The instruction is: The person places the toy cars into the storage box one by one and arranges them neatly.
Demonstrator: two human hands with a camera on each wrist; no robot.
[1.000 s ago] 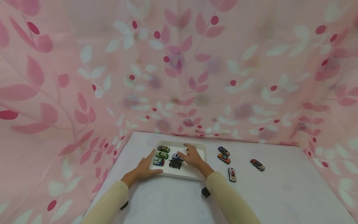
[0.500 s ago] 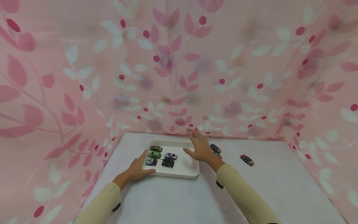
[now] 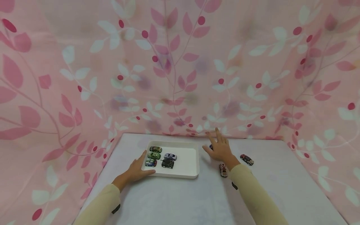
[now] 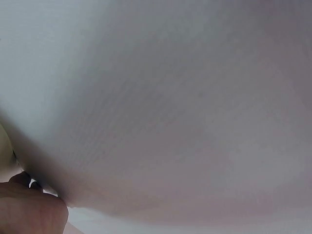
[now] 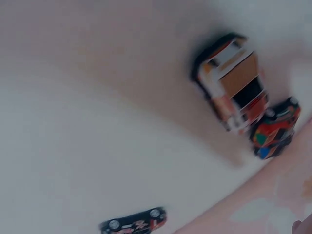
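Five cars, tray: all lie inside your white tray (image 3: 185, 161), toward its left edge.
Left column: olive-green car (image 3: 155, 149) at the far left corner, lime-green car (image 3: 154, 155) next, white-and-blue car with red (image 3: 151, 162) nearest the near left corner.
Second column: white-and-blue racer (image 3: 170, 156), black car (image 3: 167, 163) just on its near side. Tray's right half is bare.
Left hand: your left hand (image 3: 136, 169) has thumb and fingers apart at the tray's near left corner, thumb along the near edge, fingers along the left edge.
Right hand: your right hand (image 3: 221, 150) is spread, past the tray's right edge, over the far part of the table (image 3: 180, 200).
Under right hand: part of a blue car (image 3: 211, 146) shows between your thumb and fingers; contact, can't tell.
Loose cars: red-and-white car (image 3: 223, 170) sits beyond the tray's near right corner, by your wrist; red-and-black car (image 3: 247, 159) lies farther right, toward the table's far right corner.
Right wrist cam: blurry; the multicoloured patch (image 5: 277, 129) beside the red-and-white one may be more than one car.
Backdrop: pink leaf-print cloth (image 3: 180, 78) along your table's far edge.
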